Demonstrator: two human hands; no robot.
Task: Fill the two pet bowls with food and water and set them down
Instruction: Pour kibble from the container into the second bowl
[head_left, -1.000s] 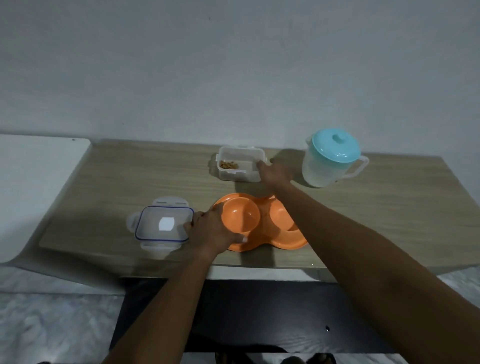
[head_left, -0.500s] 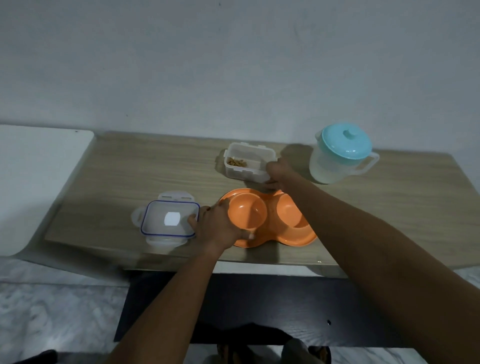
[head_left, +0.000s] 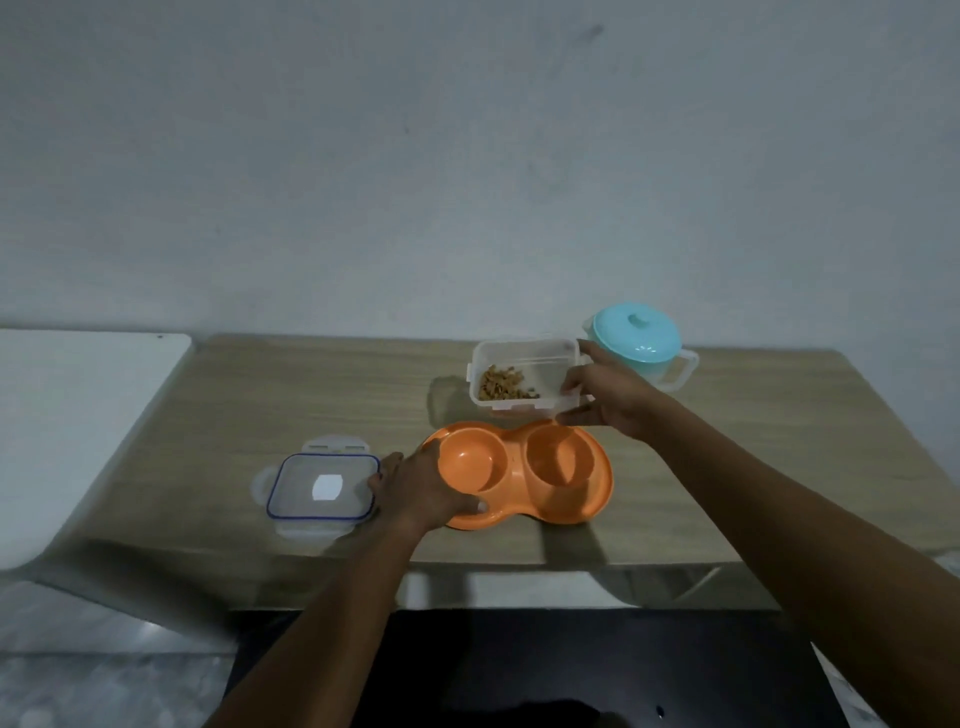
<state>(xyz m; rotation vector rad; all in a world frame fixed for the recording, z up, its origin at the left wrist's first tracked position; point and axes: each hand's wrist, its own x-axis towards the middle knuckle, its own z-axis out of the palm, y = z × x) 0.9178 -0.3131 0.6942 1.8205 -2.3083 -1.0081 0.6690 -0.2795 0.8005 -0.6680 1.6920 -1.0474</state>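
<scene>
head view: the right hand (head_left: 608, 402) is gripping the food container (head_left: 522, 374), lifting it off the surface (head_left: 311, 395) and tilting it at twelve o'clock of the double bowl (head_left: 519, 480); the left hand (head_left: 415, 488) is clasping its nine o'clock rim. pouring is probably beginning; the bowl is sitting empty.

On the wooden table (head_left: 249, 410), a blue-rimmed clear lid (head_left: 322, 486) lies near left, an orange double bowl (head_left: 517, 470) just right of it, and a teal-lidded jug (head_left: 636, 338) stands far right.

Orange double bowl (head_left: 519, 475), teal-lidded jug (head_left: 640, 348), blue-rimmed clear lid (head_left: 323, 487), wood-grain table (head_left: 311, 395).
</scene>
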